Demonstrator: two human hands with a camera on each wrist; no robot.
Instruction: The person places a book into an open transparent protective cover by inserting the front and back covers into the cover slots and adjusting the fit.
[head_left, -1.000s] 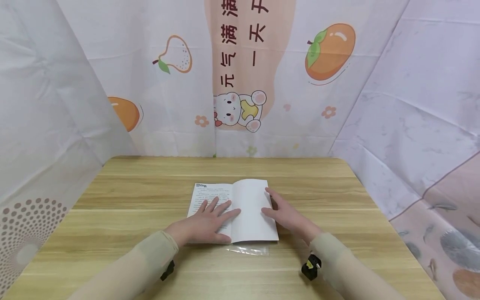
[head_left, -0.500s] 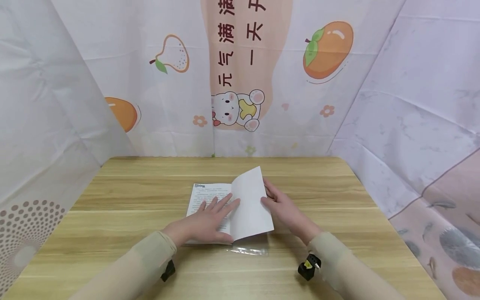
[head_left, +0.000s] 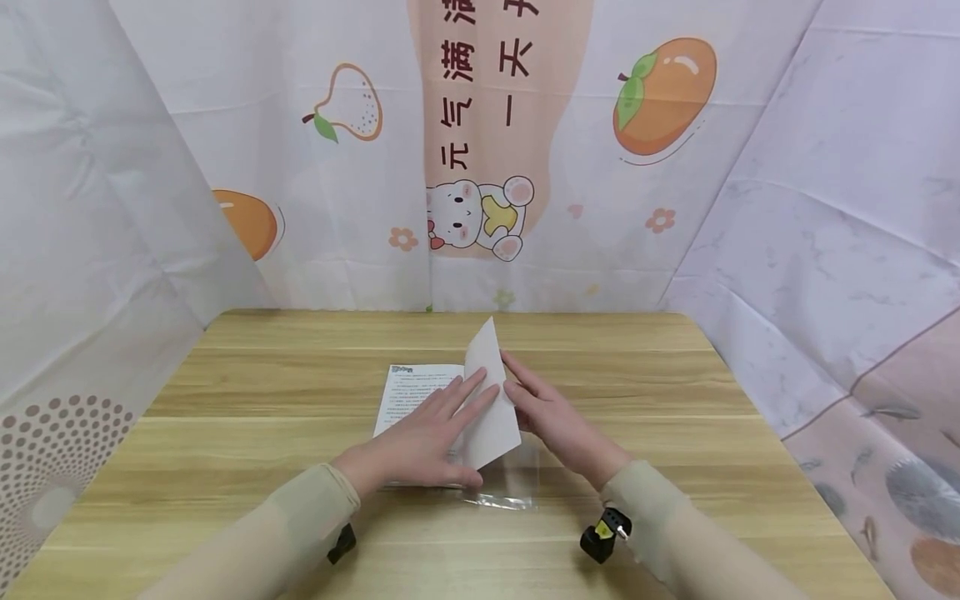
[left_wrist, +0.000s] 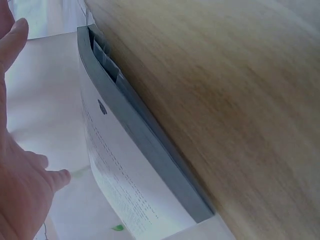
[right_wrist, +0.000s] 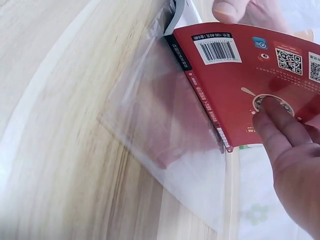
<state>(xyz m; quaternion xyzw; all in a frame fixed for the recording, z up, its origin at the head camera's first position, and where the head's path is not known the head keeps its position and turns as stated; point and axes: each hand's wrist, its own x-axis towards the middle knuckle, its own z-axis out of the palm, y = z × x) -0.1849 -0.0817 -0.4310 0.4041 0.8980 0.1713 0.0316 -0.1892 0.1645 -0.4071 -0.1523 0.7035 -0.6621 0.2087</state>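
A paperback book [head_left: 412, 392] lies open on the wooden table, a printed page facing up on the left. Its back cover stands raised and tilted leftward, with the blank white inner side [head_left: 493, 429] showing in the head view. The outer side is red [right_wrist: 220, 85] with a barcode in the right wrist view. My left hand [head_left: 420, 442] lies spread over the printed page, its fingertips reaching the raised white side. My right hand [head_left: 558, 425] is behind that cover, straight fingers [right_wrist: 280, 125] touching the red face. Clear plastic film [head_left: 517, 483] lies under the book.
The wooden table [head_left: 262, 400] runs up to a printed cloth backdrop [head_left: 360, 192]. More cloth [head_left: 825, 208] hangs at the sides. A black wrist device [head_left: 603, 533] sits under the right forearm, another [head_left: 341, 543] under the left.
The back cover has swung up from nearly flat to steeply raised, leaning left. My right hand has moved left with it; my left hand stays on the book with its fingers shifted slightly right.
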